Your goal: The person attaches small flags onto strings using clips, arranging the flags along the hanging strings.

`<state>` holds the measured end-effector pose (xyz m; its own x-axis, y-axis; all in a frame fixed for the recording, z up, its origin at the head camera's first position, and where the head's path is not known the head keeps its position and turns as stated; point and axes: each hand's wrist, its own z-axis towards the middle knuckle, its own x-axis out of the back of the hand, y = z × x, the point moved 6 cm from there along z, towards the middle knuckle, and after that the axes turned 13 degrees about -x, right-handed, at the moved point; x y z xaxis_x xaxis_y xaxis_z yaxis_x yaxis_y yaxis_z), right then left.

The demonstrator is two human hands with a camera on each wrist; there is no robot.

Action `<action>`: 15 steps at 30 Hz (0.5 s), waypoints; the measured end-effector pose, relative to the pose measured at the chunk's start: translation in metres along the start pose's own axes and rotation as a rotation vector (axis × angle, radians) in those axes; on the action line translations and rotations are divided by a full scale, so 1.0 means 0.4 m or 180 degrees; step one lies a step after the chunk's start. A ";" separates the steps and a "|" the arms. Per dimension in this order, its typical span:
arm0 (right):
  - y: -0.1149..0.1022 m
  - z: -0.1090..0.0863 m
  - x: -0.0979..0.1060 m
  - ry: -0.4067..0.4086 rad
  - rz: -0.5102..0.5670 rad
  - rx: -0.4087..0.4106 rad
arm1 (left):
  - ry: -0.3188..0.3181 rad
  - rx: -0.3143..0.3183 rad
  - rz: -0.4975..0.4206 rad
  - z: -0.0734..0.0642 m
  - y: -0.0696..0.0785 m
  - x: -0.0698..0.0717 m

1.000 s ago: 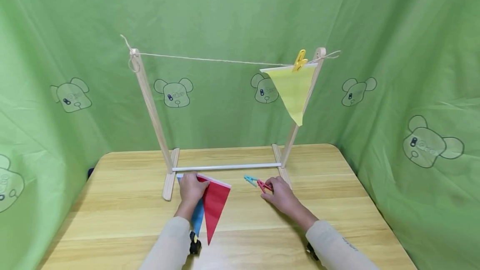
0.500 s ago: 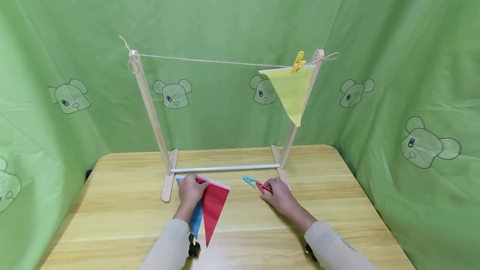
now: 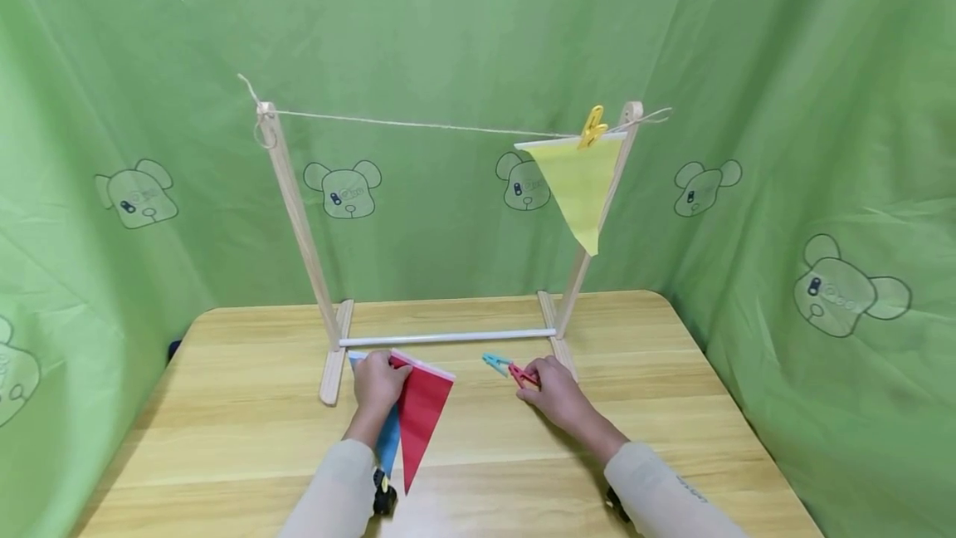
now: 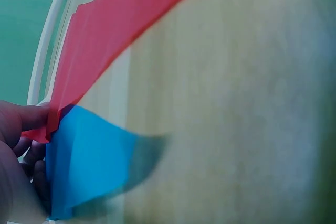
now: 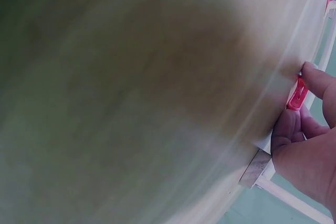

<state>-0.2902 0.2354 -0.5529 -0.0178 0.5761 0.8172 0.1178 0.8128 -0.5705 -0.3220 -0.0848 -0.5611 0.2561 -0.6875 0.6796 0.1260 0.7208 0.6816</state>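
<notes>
My left hand (image 3: 378,384) pinches a red triangular flag (image 3: 424,405) by its white-topped edge, thumb over the cloth. A blue triangular flag (image 4: 92,161) lies beneath that hand, partly hidden by it and by the red one. On the right, my right hand (image 3: 556,393) holds a red clothespin (image 3: 523,376) between thumb and fingers; the right wrist view shows this red clothespin (image 5: 298,94) end-on. Touching or just beside it in the head view is a light blue clothespin (image 3: 496,363) on the table.
Behind the hands stands a wooden frame (image 3: 300,227) with a white crossbar (image 3: 448,338). A string (image 3: 418,122) spans its posts. A yellow flag (image 3: 578,185) hangs at its right end under a yellow clothespin (image 3: 592,128). Green curtain (image 3: 441,40) surrounds the wooden table (image 3: 246,438).
The head view has shifted slightly, so the scene sits a little lower and further left. Both hands keep their holds on the red flag and red clothespin.
</notes>
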 end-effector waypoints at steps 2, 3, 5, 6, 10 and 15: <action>-0.002 -0.001 0.002 0.0006 0.0003 0.0011 | -0.0001 -0.0006 -0.0009 -0.002 0.001 0.000; -0.002 -0.001 0.002 0.0007 0.0008 0.0014 | -0.0003 -0.0012 -0.0014 -0.002 0.001 0.000; -0.002 -0.001 0.002 -0.0001 0.0015 0.0020 | -0.0006 -0.0017 -0.0026 -0.003 0.002 -0.001; -0.001 -0.002 0.002 -0.0004 0.0021 0.0021 | -0.0007 -0.0021 -0.0028 -0.003 0.002 -0.001; 0.001 -0.001 0.003 -0.0008 0.0039 0.0012 | -0.0002 -0.0048 -0.0045 -0.002 0.001 0.000; 0.005 0.000 0.005 0.0001 0.0001 0.0012 | 0.0010 -0.0040 -0.0086 0.000 0.000 0.003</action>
<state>-0.2900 0.2380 -0.5524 -0.0174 0.5762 0.8171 0.1140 0.8130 -0.5709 -0.3217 -0.0857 -0.5603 0.2555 -0.7065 0.6600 0.1449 0.7029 0.6963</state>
